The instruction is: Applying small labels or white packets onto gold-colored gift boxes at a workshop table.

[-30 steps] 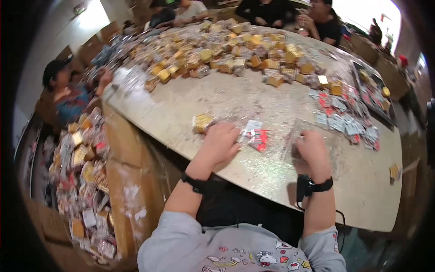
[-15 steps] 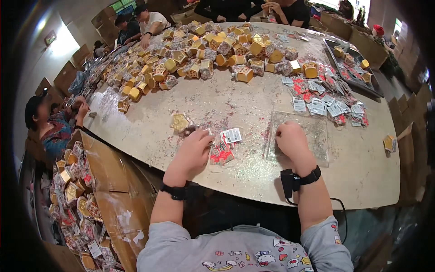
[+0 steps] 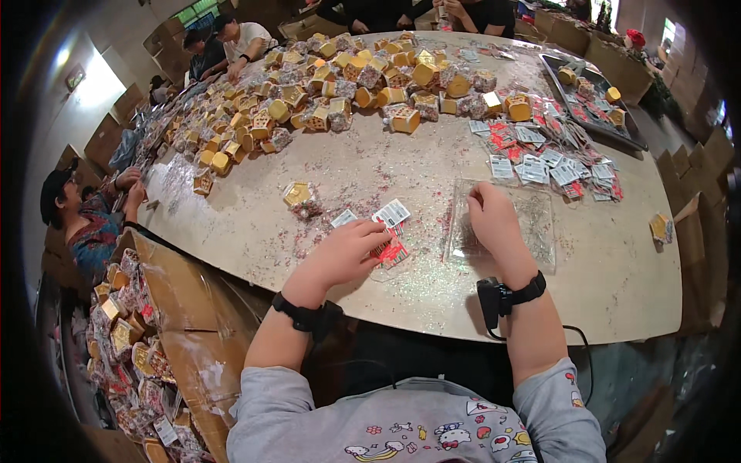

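Left hand (image 3: pixel 345 251) is palm-down, slanting in toward the middle, fingers stretched loosely over the red-and-white cards (image 3: pixel 394 251) on the surface (image 3: pixel 617 270). Can't tell if that grip's actually pinching one. Right hand (image 3: pixel 494 220) is over the clear tray (image 3: pixel 461 245), just right of the cards, fingers curled in, grip bunched up, contents hidden, so can't tell there either.

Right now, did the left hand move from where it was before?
Yes: the left hand moved right, over the red cards and closer to the clear tray.
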`<state>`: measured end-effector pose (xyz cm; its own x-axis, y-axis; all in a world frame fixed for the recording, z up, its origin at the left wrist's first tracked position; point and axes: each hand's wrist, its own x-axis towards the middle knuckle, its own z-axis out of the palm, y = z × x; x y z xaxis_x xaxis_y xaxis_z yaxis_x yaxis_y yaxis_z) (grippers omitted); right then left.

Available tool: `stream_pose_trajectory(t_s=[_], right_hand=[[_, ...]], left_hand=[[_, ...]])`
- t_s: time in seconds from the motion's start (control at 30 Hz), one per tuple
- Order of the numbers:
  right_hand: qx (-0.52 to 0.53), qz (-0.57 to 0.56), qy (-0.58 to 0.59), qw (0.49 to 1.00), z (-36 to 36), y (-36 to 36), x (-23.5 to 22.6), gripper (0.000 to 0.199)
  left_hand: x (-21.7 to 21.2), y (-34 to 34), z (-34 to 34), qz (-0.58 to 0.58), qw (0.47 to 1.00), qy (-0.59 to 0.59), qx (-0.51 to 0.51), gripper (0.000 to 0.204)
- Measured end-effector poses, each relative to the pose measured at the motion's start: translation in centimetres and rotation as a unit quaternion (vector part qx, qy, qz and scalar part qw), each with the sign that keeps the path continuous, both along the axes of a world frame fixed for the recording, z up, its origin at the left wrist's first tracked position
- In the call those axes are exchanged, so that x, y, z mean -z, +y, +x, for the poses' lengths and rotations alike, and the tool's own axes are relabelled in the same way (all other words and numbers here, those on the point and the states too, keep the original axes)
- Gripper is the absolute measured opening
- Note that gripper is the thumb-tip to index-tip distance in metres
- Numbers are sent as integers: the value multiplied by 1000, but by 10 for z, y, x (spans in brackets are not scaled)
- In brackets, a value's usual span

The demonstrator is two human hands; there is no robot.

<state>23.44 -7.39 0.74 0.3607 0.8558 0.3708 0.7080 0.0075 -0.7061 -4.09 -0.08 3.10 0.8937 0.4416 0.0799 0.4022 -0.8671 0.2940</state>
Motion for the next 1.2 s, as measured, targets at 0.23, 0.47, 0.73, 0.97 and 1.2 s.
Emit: stream_pose_trajectory(t_s=[0.23, 0.47, 0.73, 0.97, 1.2], right_hand=[[3, -7, 212, 977, 9, 7, 5, 13], [-36, 18, 156, 987, 6, 6, 4, 12], [-136, 34, 24, 990, -28, -5, -7, 12], [-178, 56, 45, 981, -57, -11, -7, 20], [-158, 23, 197, 967, -60, -12, -9, 18]], left_hand=[[-8, -3, 30, 16, 999, -34, 21, 50], [10, 6, 39, -1, 995, -97, -11, 47], [14, 7, 29, -270, 912, -281, -129, 49], [25, 13, 27, -228, 936, -266, -42, 50], [21, 9, 28, -235, 939, -245, -59, 50]])
